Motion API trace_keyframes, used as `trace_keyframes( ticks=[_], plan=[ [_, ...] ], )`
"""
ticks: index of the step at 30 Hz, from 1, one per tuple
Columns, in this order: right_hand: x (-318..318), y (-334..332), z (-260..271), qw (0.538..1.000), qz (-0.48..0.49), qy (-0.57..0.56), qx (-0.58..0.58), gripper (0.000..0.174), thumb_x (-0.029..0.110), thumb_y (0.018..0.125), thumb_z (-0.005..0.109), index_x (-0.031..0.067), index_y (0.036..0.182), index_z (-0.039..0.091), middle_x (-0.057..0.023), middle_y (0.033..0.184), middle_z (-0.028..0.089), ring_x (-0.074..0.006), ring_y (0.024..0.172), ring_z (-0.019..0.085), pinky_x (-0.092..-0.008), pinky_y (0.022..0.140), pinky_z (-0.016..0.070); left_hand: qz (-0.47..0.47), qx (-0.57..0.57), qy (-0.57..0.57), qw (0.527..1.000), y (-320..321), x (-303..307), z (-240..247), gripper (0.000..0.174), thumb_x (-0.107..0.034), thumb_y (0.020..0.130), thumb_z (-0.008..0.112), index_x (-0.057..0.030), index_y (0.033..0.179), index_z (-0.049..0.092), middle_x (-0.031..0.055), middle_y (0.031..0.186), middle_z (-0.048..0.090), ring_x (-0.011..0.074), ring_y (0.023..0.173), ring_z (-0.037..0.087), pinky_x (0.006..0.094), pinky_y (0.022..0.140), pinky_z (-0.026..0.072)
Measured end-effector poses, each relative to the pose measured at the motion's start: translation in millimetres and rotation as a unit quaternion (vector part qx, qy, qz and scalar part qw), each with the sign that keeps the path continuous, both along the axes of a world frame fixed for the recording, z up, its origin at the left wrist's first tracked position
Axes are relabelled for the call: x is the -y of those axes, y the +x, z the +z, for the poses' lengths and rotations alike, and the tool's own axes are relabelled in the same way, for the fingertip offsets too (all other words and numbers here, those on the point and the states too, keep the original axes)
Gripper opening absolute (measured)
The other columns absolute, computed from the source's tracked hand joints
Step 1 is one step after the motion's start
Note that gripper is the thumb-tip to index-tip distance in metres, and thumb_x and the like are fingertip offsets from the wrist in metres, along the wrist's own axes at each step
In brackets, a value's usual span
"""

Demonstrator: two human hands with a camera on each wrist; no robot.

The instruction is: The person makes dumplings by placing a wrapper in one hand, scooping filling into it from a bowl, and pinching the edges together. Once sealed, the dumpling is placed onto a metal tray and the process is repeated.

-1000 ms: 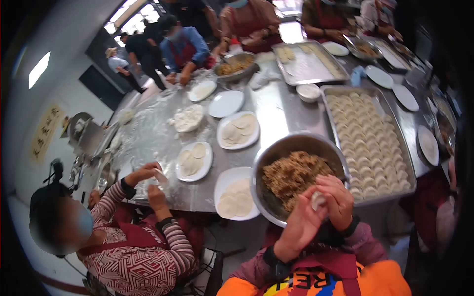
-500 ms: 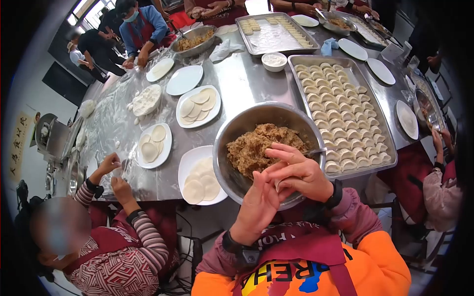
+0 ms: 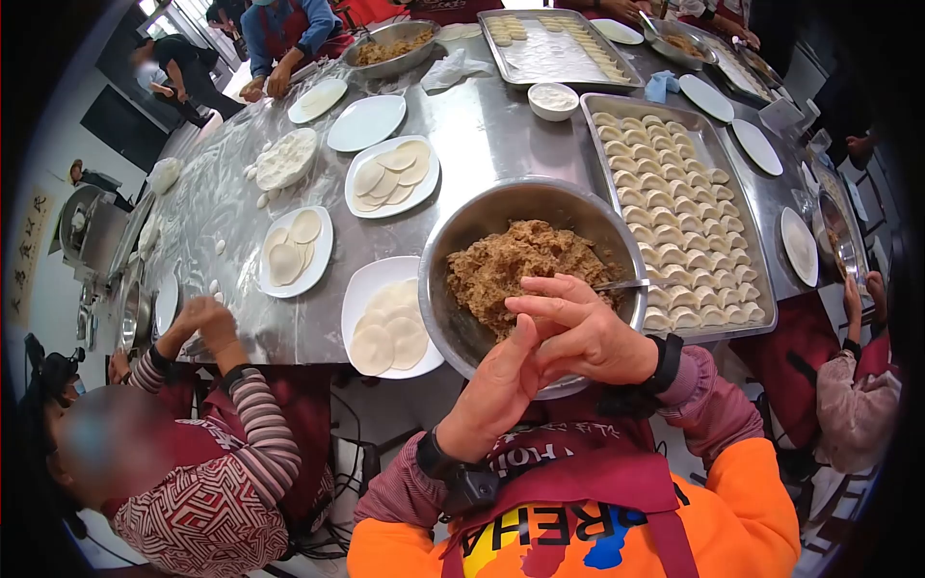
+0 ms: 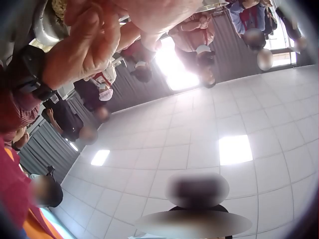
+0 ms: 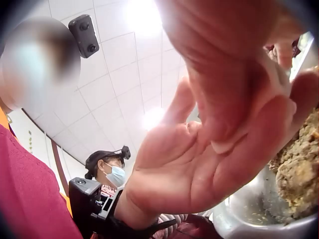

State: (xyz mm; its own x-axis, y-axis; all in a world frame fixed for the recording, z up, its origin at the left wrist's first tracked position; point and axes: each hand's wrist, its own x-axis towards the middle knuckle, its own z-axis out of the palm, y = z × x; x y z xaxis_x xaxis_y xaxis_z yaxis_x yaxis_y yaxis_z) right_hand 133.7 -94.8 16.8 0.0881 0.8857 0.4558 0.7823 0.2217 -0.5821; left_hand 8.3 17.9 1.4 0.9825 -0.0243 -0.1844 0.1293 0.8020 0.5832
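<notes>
In the head view my left hand (image 3: 489, 393) and right hand (image 3: 595, 339) meet over the near rim of a steel bowl (image 3: 445, 318) of brown minced filling (image 3: 520, 265). Between them is a dumpling, hidden there by my fingers. The right wrist view shows its pale dough (image 5: 275, 74) pinched between the fingers, with the left palm turned up beneath the right thumb. A spoon handle (image 3: 624, 284) sticks out over the bowl's right side. Beside the bowl, a white plate (image 3: 355, 301) carries round dough wrappers (image 3: 390, 332).
Right of the bowl, a metal tray (image 3: 756, 241) holds rows of dumplings (image 3: 679, 222). Further plates of wrappers (image 3: 395, 175), a heap of flour (image 3: 286, 159) and a small white bowl (image 3: 553, 101) stand beyond. A person (image 3: 207, 453) works close on the left.
My hands stay joined while the fingers shift around the dumpling, which showed in the left palm earlier and is now covered. The head view has tilted down and turned.
</notes>
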Motion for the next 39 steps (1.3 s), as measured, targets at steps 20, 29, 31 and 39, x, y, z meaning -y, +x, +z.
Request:
trace_keyframes(
  ticks=[20,29,31,39],
  plan=[
    [32,-3,-14,0.979,-0.096,0.103,-0.146,0.014,0.002,0.072,0.068,0.0077,0.084,0.071,-0.0116,0.122,0.057,-0.0295,0.122,0.044,-0.0392,0.099,0.0354,0.035,0.012,-0.053,0.998,7,24,9,0.065,-0.055,0.091,0.036,0.0,0.125,0.042,0.0088,0.125,0.048,0.02,0.117,0.045,0.0377,0.101,0.0334],
    [61,-22,-29,0.854,-0.178,0.232,-0.43,0.018,0.002,0.08,0.063,0.0027,0.097,0.068,-0.015,0.128,0.052,-0.0195,0.104,0.057,-0.0292,0.087,0.046,0.034,0.0,-0.09,0.995,28,56,15,0.071,-0.054,0.087,0.049,0.003,0.129,0.038,0.0167,0.131,0.044,0.0273,0.121,0.044,0.0425,0.105,0.0325],
    [70,-26,-15,0.845,-0.217,0.239,-0.427,0.016,0.002,0.081,0.063,0.0019,0.096,0.068,-0.0151,0.127,0.053,-0.018,0.1,0.058,-0.0288,0.086,0.0462,-0.01,0.026,-0.128,0.991,32,58,11,0.072,-0.053,0.087,0.049,0.0035,0.13,0.036,0.016,0.132,0.043,0.0266,0.122,0.043,0.042,0.106,0.0314],
    [92,-5,-32,0.888,-0.317,0.302,-0.138,0.015,0.007,0.082,0.063,0.0018,0.095,0.068,-0.0141,0.12,0.058,-0.0239,0.103,0.059,-0.0309,0.085,0.046,-0.021,-0.02,-0.099,0.995,53,85,21,0.071,-0.051,0.087,0.051,0.0034,0.13,0.037,0.0148,0.127,0.047,0.0251,0.12,0.044,0.0398,0.104,0.0321]
  ],
)
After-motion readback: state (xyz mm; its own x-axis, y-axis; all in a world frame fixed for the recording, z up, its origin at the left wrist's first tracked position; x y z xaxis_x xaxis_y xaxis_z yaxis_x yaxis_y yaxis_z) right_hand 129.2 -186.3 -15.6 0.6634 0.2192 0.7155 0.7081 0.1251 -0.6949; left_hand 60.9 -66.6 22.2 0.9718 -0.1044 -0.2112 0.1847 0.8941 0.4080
